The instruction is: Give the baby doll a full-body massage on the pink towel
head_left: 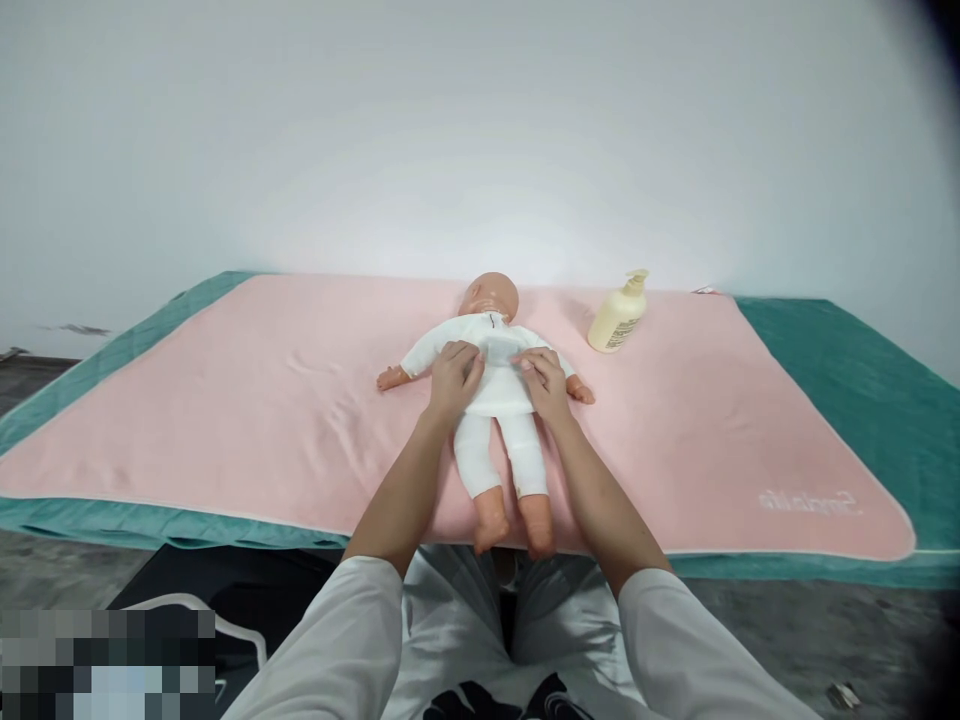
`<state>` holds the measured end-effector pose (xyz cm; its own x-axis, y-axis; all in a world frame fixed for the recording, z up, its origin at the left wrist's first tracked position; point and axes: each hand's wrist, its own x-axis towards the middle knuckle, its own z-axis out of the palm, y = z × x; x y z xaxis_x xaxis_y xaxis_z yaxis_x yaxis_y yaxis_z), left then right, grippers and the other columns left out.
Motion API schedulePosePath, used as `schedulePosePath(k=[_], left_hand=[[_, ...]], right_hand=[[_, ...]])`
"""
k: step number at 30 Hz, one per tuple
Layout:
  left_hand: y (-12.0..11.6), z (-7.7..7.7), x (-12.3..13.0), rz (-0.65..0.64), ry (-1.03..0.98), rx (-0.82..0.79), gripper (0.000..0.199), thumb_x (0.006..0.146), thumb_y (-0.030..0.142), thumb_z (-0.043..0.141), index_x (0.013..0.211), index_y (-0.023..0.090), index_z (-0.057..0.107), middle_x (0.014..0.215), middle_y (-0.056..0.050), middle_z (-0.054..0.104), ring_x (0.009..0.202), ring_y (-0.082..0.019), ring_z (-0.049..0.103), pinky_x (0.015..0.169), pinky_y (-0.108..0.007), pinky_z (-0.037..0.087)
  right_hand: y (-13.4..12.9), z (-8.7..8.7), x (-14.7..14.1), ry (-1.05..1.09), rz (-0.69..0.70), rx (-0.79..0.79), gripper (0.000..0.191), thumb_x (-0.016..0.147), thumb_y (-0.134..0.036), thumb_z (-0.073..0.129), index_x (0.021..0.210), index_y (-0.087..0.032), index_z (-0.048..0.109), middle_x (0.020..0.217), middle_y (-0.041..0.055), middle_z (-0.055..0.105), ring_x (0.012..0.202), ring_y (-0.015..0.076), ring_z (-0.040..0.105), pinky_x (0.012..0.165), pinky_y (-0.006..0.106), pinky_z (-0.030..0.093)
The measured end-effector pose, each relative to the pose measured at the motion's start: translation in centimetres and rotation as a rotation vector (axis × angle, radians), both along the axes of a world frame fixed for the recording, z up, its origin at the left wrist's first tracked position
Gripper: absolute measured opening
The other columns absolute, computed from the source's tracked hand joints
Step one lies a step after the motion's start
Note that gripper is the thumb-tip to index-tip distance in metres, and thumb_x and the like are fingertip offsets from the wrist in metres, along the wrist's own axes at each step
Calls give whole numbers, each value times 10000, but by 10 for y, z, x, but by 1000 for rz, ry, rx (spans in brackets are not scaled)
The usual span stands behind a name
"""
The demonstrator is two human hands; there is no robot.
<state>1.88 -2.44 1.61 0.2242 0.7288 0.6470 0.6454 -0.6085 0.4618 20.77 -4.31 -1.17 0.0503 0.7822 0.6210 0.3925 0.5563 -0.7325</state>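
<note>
While the left hand (455,378) and right hand (547,381) sit apart on the doll's (501,405) white top (504,385), pinching or not I can't tell, light, even pressure looks best.

Pink mat (675,430) lettering (810,501), bottle (616,315) print (622,331), both unreadable

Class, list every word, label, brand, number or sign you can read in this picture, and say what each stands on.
Nothing can be quoted with certainty.
Bottle: several dark lines of print, too small to read.
Mat: pale lettering by its near right corner, too blurred to read surely.
Doll: no readable text shows.
</note>
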Motion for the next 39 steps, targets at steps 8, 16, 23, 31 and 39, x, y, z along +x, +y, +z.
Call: schedulePosePath(k=[8,16,23,31,39], left_hand=[[-30,-15,-6,-231,-37,34,350,975,387,372,748,222,581,778,-66,667,759,-184,583,749,-376,494],[-23,-17,-8,-267,8,-43,328,947,362,432,735,218,636,786,-65,704,800,-191,630,775,-375,513],[-17,-18,-7,-282,-46,-54,273,911,304,512,698,202,649,734,-43,703,746,-182,624,746,-350,504],[-19,-21,-8,-277,-68,85,248,934,276,471,768,201,639,842,-61,691,823,-194,596,794,-378,477],[-20,-17,-7,-244,-22,54,223,953,295,458,886,200,649,959,-58,708,959,-205,611,914,-415,456]], right_hand=[[-35,-3,0,-38,150,20,347,952,-459,484,891,-285,779,796,39,599,818,204,586,805,396,513],[-29,-10,2,-43,235,-63,320,935,-437,524,841,-268,779,807,34,629,821,189,608,779,360,513],[-23,-12,1,-23,252,-112,310,932,-415,541,818,-250,779,797,36,634,831,183,602,804,354,488],[-22,-15,4,54,191,-31,299,931,-441,544,859,-280,785,842,32,620,877,190,590,865,375,475],[-21,-15,4,28,157,-18,264,938,-397,540,908,-301,784,965,30,677,1013,213,595,1042,431,410]])
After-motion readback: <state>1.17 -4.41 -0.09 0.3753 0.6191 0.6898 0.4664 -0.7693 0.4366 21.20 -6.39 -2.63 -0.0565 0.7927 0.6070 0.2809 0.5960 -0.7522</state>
